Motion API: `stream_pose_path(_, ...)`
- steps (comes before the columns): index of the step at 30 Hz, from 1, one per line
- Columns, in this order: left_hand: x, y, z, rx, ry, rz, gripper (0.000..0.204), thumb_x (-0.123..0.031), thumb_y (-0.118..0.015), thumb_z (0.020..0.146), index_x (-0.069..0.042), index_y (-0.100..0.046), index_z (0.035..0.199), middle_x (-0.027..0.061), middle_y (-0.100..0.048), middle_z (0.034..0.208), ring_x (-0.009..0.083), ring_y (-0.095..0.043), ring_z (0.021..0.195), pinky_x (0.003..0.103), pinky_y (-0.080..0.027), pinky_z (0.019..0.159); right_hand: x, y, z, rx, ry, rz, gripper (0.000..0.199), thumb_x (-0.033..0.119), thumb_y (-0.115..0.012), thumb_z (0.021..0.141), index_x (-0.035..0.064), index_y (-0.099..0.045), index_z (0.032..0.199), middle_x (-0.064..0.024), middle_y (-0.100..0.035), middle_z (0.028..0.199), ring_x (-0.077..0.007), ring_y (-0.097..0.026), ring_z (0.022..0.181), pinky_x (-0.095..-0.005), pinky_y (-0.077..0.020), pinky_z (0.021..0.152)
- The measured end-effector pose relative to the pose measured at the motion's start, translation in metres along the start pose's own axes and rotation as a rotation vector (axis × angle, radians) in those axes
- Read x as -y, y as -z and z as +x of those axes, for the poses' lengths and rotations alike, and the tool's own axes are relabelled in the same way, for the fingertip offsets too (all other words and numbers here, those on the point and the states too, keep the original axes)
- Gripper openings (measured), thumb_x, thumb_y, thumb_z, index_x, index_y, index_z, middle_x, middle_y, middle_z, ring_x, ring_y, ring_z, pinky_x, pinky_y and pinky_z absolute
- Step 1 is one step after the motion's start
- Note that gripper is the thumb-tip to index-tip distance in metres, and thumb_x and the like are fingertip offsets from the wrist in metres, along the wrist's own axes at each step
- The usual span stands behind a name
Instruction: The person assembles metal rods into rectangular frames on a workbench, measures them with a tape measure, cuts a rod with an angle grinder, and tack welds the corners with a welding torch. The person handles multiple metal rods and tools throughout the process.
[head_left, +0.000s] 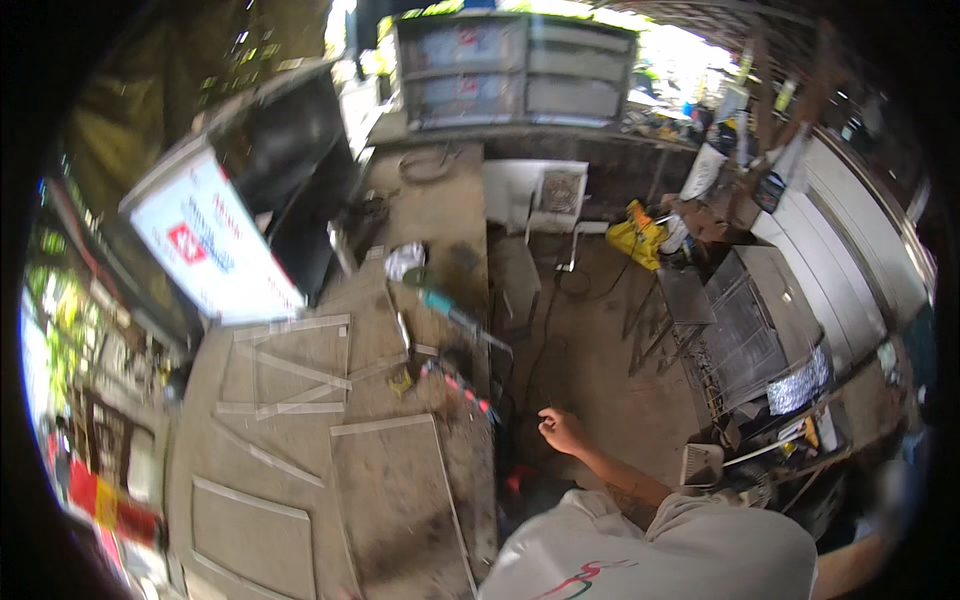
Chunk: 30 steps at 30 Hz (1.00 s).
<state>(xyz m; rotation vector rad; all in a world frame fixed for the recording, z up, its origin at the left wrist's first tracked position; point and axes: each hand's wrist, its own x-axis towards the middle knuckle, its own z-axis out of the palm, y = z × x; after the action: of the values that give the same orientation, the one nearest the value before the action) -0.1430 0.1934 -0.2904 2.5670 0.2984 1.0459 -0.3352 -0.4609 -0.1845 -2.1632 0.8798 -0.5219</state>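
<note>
My left hand (562,431) hangs over the dirt floor beside the workbench (400,500), fingers curled into a loose fist with nothing seen in it. My forearm runs back to my white shirt (650,550) at the lower edge. The nearest things are a red-handled tool (468,392) on the bench edge and a teal angle grinder (445,303) farther up the bench. Pale metal strips and frames (290,375) lie flat across the bench top. Only a blurred stretch of my right arm (850,565) shows at the lower right; that hand is out of sight.
A white sign board (215,245) leans at the bench's left. Grey wire racks (735,335) stand on the right, with a yellow bag (636,236) and a white chair (548,195) beyond. A metal shelf unit (515,70) is at the back. Black cables cross the floor.
</note>
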Motion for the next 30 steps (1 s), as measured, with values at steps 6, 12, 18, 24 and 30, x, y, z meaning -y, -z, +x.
stream_pose_path(6,-0.194,0.073,-0.111,0.859,-0.080,-0.113,0.084,-0.054,-0.068,0.094,-0.003,-0.043,0.156,0.0234,-0.040,0.162,0.0417,-0.032,0.152,0.052,-0.028,0.124,-0.169,0.066,-0.133,0.663,-0.323,-0.185,0.033,0.022,-0.068,0.092,0.0020,-0.068,0.119,-0.0189,-0.075,0.104,-0.0332,-0.072,0.102,-0.0438,-0.0563,0.087)
stream_pose_path(12,-0.216,0.112,-0.176,0.747,0.038,-0.107,0.070,-0.043,-0.069,0.097,-0.012,-0.048,0.156,0.0205,-0.029,0.169,0.0413,-0.027,0.155,0.053,-0.024,0.125,-0.269,0.109,-0.192,1.085,-0.398,-0.407,0.027,0.022,-0.067,0.093,0.0022,-0.072,0.111,-0.0174,-0.076,0.100,-0.0318,-0.073,0.094,-0.0434,-0.0566,0.083)
stream_pose_path(18,-0.206,0.158,-0.209,0.680,0.009,-0.211,0.030,-0.015,-0.074,0.087,-0.011,-0.070,0.116,0.0129,-0.058,0.137,0.0372,-0.053,0.129,0.049,-0.043,0.107,-0.284,0.091,-0.122,1.214,-0.069,-0.513,0.023,0.021,-0.066,0.094,0.0023,-0.076,0.103,-0.0158,-0.078,0.095,-0.0305,-0.073,0.087,-0.0430,-0.0570,0.079)
stream_pose_path(24,-0.199,0.147,-0.215,0.534,0.087,-0.139,0.013,-0.008,-0.066,0.089,-0.010,-0.065,0.102,0.0101,-0.060,0.110,0.0334,-0.058,0.107,0.047,-0.046,0.089,-0.132,0.010,-0.020,0.957,-0.001,-0.158,0.020,0.017,-0.067,0.095,0.0032,-0.076,0.105,-0.0086,-0.076,0.085,-0.0174,-0.071,0.073,-0.0343,-0.0567,0.070)
stream_pose_path(30,-0.193,0.172,-0.222,0.602,0.135,-0.093,0.010,-0.006,-0.064,0.092,-0.009,-0.063,0.102,0.0135,-0.058,0.104,0.0353,-0.057,0.101,0.047,-0.046,0.085,0.003,-0.051,-0.009,0.896,0.314,-0.044,0.020,0.018,-0.068,0.094,0.0015,-0.073,0.103,-0.0110,-0.073,0.084,-0.0206,-0.072,0.075,-0.0371,-0.0568,0.072)
